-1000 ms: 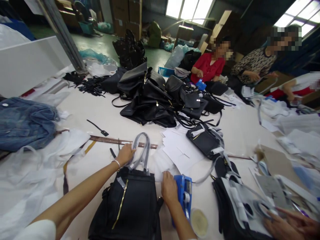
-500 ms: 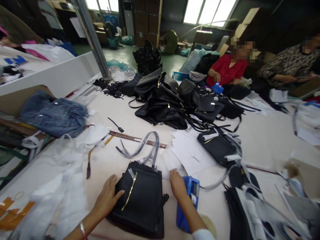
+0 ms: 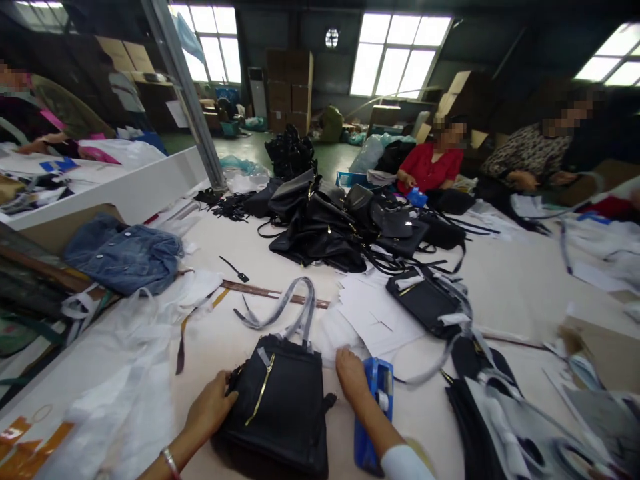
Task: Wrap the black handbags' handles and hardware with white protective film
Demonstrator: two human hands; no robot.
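A black backpack (image 3: 287,403) with a slanted gold zipper lies in front of me. Its straps (image 3: 305,303), wrapped in clear film, stretch up the table. My left hand (image 3: 213,403) grips its left edge, thumb on the front and fingertips hidden behind the side. To the right of the backpack, my right hand (image 3: 353,377) has its fingers curled together at the edge of a thin white sheet (image 3: 331,330); the fingertips are partly hidden. A blue tape dispenser (image 3: 373,427) stands beneath and beside my right forearm.
Black bags (image 3: 325,223) are heaped farther back. White papers (image 3: 377,313) and another black bag (image 3: 430,300) lie to the right. A denim garment (image 3: 125,253) and white plastic bags (image 3: 120,373) are at left. A person in red (image 3: 433,163) sits across the table.
The view has tipped up, showing more windows. My left hand has gone from lying spread against the backpack to gripping its edge. My right hand stays by the white sheet.
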